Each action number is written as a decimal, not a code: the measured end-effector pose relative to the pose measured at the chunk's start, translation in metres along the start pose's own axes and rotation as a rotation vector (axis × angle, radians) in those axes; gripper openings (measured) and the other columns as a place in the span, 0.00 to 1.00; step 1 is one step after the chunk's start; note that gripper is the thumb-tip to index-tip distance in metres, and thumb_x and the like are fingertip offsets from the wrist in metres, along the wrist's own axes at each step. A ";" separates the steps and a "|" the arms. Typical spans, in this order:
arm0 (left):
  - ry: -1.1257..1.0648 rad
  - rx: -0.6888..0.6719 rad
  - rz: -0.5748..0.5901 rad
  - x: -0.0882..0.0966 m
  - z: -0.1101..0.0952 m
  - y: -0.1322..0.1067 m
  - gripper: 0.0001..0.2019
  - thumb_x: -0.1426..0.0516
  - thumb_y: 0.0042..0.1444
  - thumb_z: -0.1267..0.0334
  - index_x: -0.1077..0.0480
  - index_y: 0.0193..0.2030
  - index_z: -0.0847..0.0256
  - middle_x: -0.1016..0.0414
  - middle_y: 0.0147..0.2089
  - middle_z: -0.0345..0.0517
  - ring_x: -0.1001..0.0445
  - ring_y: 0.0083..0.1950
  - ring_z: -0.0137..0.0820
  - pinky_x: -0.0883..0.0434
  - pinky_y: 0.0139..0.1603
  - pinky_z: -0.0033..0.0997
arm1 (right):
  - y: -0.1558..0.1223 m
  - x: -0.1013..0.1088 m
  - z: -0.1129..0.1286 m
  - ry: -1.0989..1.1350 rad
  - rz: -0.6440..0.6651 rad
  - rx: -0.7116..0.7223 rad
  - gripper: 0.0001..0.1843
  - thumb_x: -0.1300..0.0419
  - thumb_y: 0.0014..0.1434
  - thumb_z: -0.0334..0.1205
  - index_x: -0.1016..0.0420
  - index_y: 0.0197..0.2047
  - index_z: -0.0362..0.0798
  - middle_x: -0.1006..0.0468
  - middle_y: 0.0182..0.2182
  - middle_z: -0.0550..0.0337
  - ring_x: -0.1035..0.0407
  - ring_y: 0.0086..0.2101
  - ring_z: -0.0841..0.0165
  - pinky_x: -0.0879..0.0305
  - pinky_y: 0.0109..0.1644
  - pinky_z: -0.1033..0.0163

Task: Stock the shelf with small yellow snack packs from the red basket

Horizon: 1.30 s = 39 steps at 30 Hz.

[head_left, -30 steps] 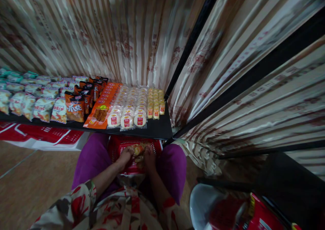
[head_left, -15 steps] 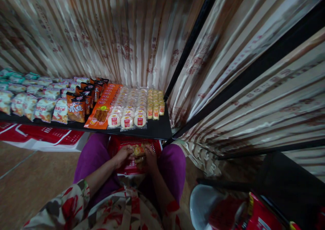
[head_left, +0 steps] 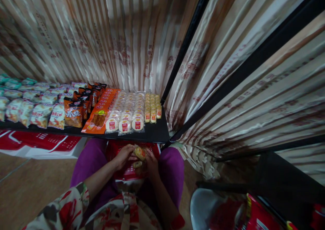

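Observation:
Both my hands are low between my knees, over a red plastic basket [head_left: 125, 175]. Between them is a small yellow wrapped snack [head_left: 140, 153] with an orange-red label. My left hand [head_left: 125, 156] pinches its left end, and the fingers of my right hand [head_left: 151, 160] close on its right side. Just below hangs or lies a second yellow packet [head_left: 137, 164]; whether a hand holds it I cannot tell. On the black shelf [head_left: 154, 133] ahead, matching yellow packets [head_left: 153, 110] stand in rows at the right end.
Left of them along the shelf are round white wrapped cakes [head_left: 125, 125], an orange bag of sticks [head_left: 99, 118], orange-black bags [head_left: 73, 112] and several white bags [head_left: 39, 115]. Black poles and a curtain [head_left: 122, 37] enclose the shelf. A pale basin [head_left: 203, 206] stands lower right.
The yellow snack has turned to a slanted position between my hands, and the second packet below shows more clearly. The view has shifted slightly, so the shelf sits a bit lower and further left.

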<state>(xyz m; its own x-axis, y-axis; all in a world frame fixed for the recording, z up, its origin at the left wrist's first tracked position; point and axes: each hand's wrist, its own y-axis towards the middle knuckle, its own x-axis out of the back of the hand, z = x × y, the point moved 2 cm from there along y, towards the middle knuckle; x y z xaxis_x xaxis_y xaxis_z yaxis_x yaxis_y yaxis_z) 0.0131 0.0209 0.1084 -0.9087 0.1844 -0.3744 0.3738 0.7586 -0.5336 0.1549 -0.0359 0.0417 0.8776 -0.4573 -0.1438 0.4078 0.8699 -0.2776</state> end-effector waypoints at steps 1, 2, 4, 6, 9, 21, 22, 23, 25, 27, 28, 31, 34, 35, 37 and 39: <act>-0.014 -0.008 0.014 -0.002 -0.002 0.000 0.08 0.41 0.49 0.63 0.36 0.30 0.63 0.29 0.28 0.40 0.28 0.27 0.26 0.28 0.30 0.27 | -0.001 0.000 0.004 -0.006 0.007 0.017 0.24 0.42 0.47 0.45 0.28 0.48 0.45 0.26 0.48 0.52 0.32 0.48 0.62 0.36 0.52 0.59; -0.026 -0.015 0.027 -0.004 -0.003 0.000 0.08 0.41 0.49 0.62 0.36 0.31 0.63 0.29 0.29 0.40 0.28 0.28 0.26 0.28 0.31 0.27 | -0.003 -0.001 0.007 -0.019 0.012 0.035 0.24 0.43 0.48 0.45 0.29 0.49 0.45 0.26 0.49 0.52 0.32 0.49 0.62 0.36 0.53 0.59; -0.041 -0.030 0.046 -0.007 -0.006 -0.001 0.09 0.41 0.49 0.60 0.35 0.32 0.63 0.28 0.31 0.42 0.27 0.29 0.26 0.28 0.33 0.27 | -0.005 -0.001 0.015 -0.057 0.012 0.067 0.24 0.45 0.50 0.44 0.29 0.50 0.45 0.26 0.49 0.51 0.32 0.49 0.62 0.37 0.53 0.58; -0.035 -0.047 0.065 -0.011 -0.009 -0.001 0.10 0.40 0.48 0.59 0.34 0.33 0.64 0.27 0.33 0.44 0.27 0.32 0.27 0.28 0.35 0.27 | -0.008 -0.002 0.021 -0.097 0.005 0.093 0.24 0.45 0.50 0.44 0.30 0.50 0.45 0.27 0.50 0.52 0.32 0.49 0.62 0.37 0.53 0.58; -0.019 -0.082 0.071 -0.017 -0.013 -0.002 0.13 0.38 0.44 0.59 0.32 0.32 0.64 0.27 0.34 0.44 0.27 0.35 0.28 0.29 0.38 0.28 | -0.010 -0.002 0.028 -0.159 -0.011 0.133 0.21 0.47 0.51 0.43 0.29 0.48 0.45 0.26 0.48 0.53 0.32 0.48 0.63 0.36 0.52 0.59; 0.053 -0.187 -0.078 -0.029 -0.010 0.011 0.12 0.38 0.37 0.68 0.33 0.32 0.64 0.29 0.26 0.38 0.31 0.26 0.22 0.35 0.28 0.21 | -0.015 -0.009 0.043 -0.222 0.006 0.204 0.16 0.48 0.52 0.40 0.31 0.44 0.47 0.23 0.40 0.55 0.28 0.39 0.66 0.33 0.45 0.61; 0.061 -0.197 -0.086 -0.030 -0.011 0.012 0.11 0.39 0.37 0.68 0.33 0.31 0.64 0.29 0.25 0.37 0.32 0.25 0.22 0.36 0.28 0.21 | -0.015 -0.009 0.044 -0.234 0.006 0.207 0.16 0.48 0.52 0.40 0.31 0.44 0.47 0.24 0.41 0.55 0.28 0.39 0.66 0.33 0.45 0.61; 0.071 -0.208 -0.093 -0.031 -0.011 0.013 0.11 0.39 0.38 0.68 0.33 0.31 0.64 0.30 0.24 0.37 0.33 0.24 0.21 0.36 0.27 0.20 | -0.014 -0.009 0.044 -0.253 0.005 0.213 0.16 0.49 0.52 0.40 0.31 0.44 0.47 0.24 0.41 0.55 0.28 0.39 0.66 0.33 0.45 0.61; 0.092 -0.227 -0.105 -0.034 -0.012 0.015 0.10 0.39 0.38 0.68 0.33 0.30 0.64 0.31 0.23 0.36 0.34 0.23 0.21 0.38 0.25 0.20 | -0.013 -0.009 0.045 -0.308 -0.011 0.231 0.16 0.49 0.52 0.40 0.31 0.44 0.47 0.25 0.42 0.54 0.29 0.40 0.66 0.33 0.46 0.61; 0.104 -0.243 -0.122 -0.036 -0.012 0.019 0.09 0.40 0.38 0.69 0.33 0.29 0.63 0.32 0.22 0.34 0.35 0.22 0.20 0.39 0.24 0.19 | -0.012 -0.008 0.047 -0.383 -0.048 0.258 0.16 0.49 0.53 0.41 0.30 0.44 0.47 0.26 0.42 0.53 0.29 0.39 0.66 0.33 0.45 0.62; 0.107 -0.253 -0.130 -0.038 -0.012 0.021 0.08 0.40 0.38 0.69 0.34 0.28 0.63 0.33 0.21 0.34 0.36 0.21 0.20 0.39 0.23 0.19 | -0.012 -0.007 0.049 -0.416 -0.064 0.274 0.16 0.49 0.53 0.42 0.29 0.43 0.47 0.26 0.41 0.53 0.30 0.39 0.66 0.33 0.44 0.62; 0.123 -0.280 -0.144 -0.041 -0.012 0.027 0.06 0.42 0.39 0.71 0.34 0.27 0.63 0.36 0.19 0.32 0.39 0.20 0.19 0.40 0.22 0.18 | -0.009 -0.005 0.052 -0.475 -0.076 0.304 0.16 0.49 0.54 0.44 0.28 0.43 0.47 0.26 0.39 0.55 0.30 0.35 0.67 0.32 0.40 0.64; 0.142 -0.300 -0.157 -0.044 -0.010 0.032 0.06 0.43 0.39 0.71 0.34 0.27 0.63 0.35 0.20 0.32 0.38 0.21 0.20 0.40 0.23 0.19 | -0.005 -0.003 0.053 -0.506 -0.066 0.306 0.17 0.49 0.55 0.46 0.29 0.44 0.48 0.26 0.37 0.56 0.30 0.31 0.69 0.32 0.36 0.65; 0.149 -0.309 -0.158 -0.045 -0.009 0.034 0.05 0.43 0.40 0.71 0.34 0.27 0.63 0.35 0.21 0.33 0.37 0.22 0.20 0.39 0.24 0.19 | -0.004 -0.002 0.053 -0.522 -0.073 0.310 0.18 0.48 0.55 0.47 0.29 0.44 0.48 0.26 0.37 0.57 0.30 0.31 0.69 0.32 0.36 0.65; 0.163 -0.326 -0.150 -0.047 -0.008 0.037 0.06 0.44 0.41 0.71 0.34 0.29 0.62 0.34 0.22 0.34 0.36 0.23 0.21 0.38 0.25 0.20 | -0.001 0.000 0.054 -0.564 -0.103 0.330 0.19 0.48 0.54 0.49 0.29 0.46 0.49 0.25 0.36 0.57 0.30 0.32 0.68 0.33 0.36 0.65; 0.176 -0.332 -0.151 -0.050 -0.008 0.039 0.06 0.44 0.42 0.71 0.34 0.30 0.62 0.34 0.22 0.34 0.36 0.23 0.22 0.38 0.25 0.21 | 0.001 0.002 0.054 -0.621 -0.134 0.359 0.20 0.47 0.54 0.50 0.29 0.46 0.49 0.25 0.36 0.56 0.30 0.34 0.66 0.33 0.38 0.64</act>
<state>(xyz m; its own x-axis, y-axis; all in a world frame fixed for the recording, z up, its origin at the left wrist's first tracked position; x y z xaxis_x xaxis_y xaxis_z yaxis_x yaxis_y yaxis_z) 0.0721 0.0464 0.1126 -0.9775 0.1378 -0.1597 0.1796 0.9408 -0.2875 0.1706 -0.0258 0.0927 0.7523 -0.4675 0.4641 0.4856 0.8697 0.0890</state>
